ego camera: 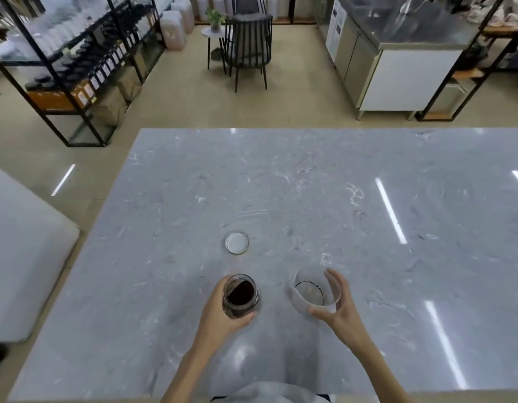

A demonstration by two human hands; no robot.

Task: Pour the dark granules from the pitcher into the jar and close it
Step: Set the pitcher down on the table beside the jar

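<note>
The pouring looks done: the jar (240,295) stands on the grey marbled worktop (310,199) with dark granules (239,295) filling much of it, while the clear pitcher (311,292) just to its right sits upright and appears empty apart from a thin dark ring of residue around its inner wall. What is left, judging by how things lie, is the closing, since the jar's mouth is uncovered and the lid (237,243) lies flat on the worktop a little beyond the jar, apart from both vessels and touched by neither hand. The left hand (220,312) has its grip wrapped closed around the jar's near and left side, thumb at the front low on the glass, steadying it on the surface. The right hand (336,303) is spread wide around the pitcher's right side, fingers curved over the far rim and thumb at the near rim; whether the tips actually press the plastic or hover just off it cannot be told, so its grip reads as open and loose, not clamped. The likely next need is a free hand to reach forward for the lid and bring it onto the jar's mouth, and the right hand seems the better placed for that
</note>
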